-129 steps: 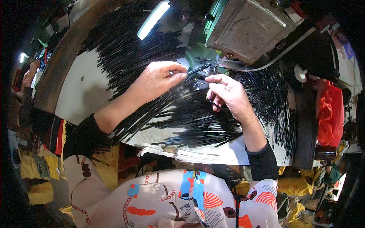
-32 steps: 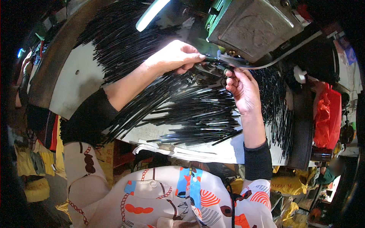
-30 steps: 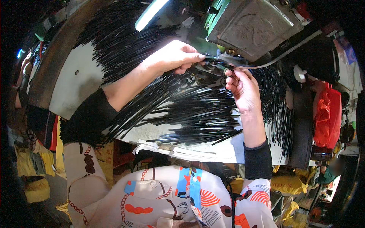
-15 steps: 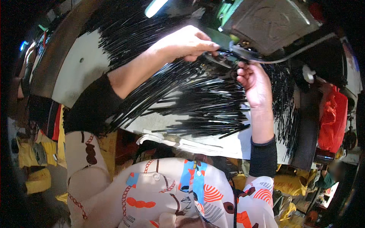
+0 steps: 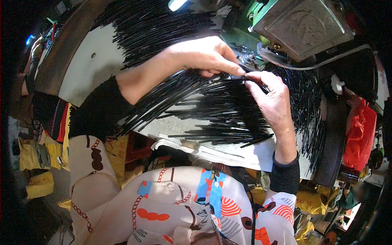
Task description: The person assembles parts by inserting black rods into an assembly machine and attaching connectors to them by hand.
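My left hand [image 5: 208, 56] reaches across the worktop with its thumb and fingers pinched together. My right hand [image 5: 272, 98] is closed too, its fingertips meeting those of the left. Between them they grip a thin black strip [image 5: 246, 76], mostly hidden by the fingers. Just beyond the hands are the small metal parts [image 5: 255, 59] of a machine, whose grey metal housing [image 5: 306, 28] rises at the upper right. Under and in front of both hands lies a heap of long thin black strips [image 5: 228, 108].
More black strips [image 5: 155, 28] cover the far left of the pale worktop [image 5: 77, 77], and others spread beyond my right forearm. A lamp [image 5: 177, 4] shines at the top. Red bags [image 5: 359, 134] hang on the right. Yellow sacks [image 5: 314, 200] lie lower down. Another person [image 5: 353, 196] is at the right edge.
My right hand has turned over and come nearer, its fingertips now against the left's. Both hands have drawn away from the machine parts, and the view has shifted slightly.
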`<state>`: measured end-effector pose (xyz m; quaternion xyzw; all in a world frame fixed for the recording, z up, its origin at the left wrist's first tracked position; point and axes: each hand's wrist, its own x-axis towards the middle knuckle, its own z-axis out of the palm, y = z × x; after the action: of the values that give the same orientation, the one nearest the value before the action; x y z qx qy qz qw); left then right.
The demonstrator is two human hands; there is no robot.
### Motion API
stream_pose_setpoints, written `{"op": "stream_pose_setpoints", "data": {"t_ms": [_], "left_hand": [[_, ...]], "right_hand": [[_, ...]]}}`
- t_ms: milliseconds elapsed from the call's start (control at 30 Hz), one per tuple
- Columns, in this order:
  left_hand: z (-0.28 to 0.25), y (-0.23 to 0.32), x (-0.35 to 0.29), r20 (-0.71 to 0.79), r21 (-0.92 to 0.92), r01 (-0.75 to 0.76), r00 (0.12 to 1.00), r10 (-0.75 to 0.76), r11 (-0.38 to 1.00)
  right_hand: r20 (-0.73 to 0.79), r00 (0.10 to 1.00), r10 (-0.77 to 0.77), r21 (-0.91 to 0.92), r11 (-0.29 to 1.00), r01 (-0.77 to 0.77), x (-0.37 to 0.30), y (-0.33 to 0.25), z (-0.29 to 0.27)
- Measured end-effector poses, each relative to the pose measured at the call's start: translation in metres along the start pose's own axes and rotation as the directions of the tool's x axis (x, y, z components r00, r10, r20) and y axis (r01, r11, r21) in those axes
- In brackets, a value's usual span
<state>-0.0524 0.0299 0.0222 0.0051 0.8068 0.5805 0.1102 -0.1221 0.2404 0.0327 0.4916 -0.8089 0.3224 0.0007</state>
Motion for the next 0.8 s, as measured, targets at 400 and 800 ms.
{"op": "stream_pose_setpoints", "data": {"t_ms": [400,800], "left_hand": [[-0.008,-0.011,0.002,-0.228,0.627,0.011,0.959,0.170,0.779],[-0.020,-0.012,0.005,-0.245,0.047,-0.028,0.969,0.039,0.998]], "right_hand": [[0.245,0.929,0.279,0.396,0.845,-0.358,-0.005,0.004,-0.005],[0.481,0.837,0.263,0.582,0.618,-0.528,-0.006,-0.003,0.006]]}}
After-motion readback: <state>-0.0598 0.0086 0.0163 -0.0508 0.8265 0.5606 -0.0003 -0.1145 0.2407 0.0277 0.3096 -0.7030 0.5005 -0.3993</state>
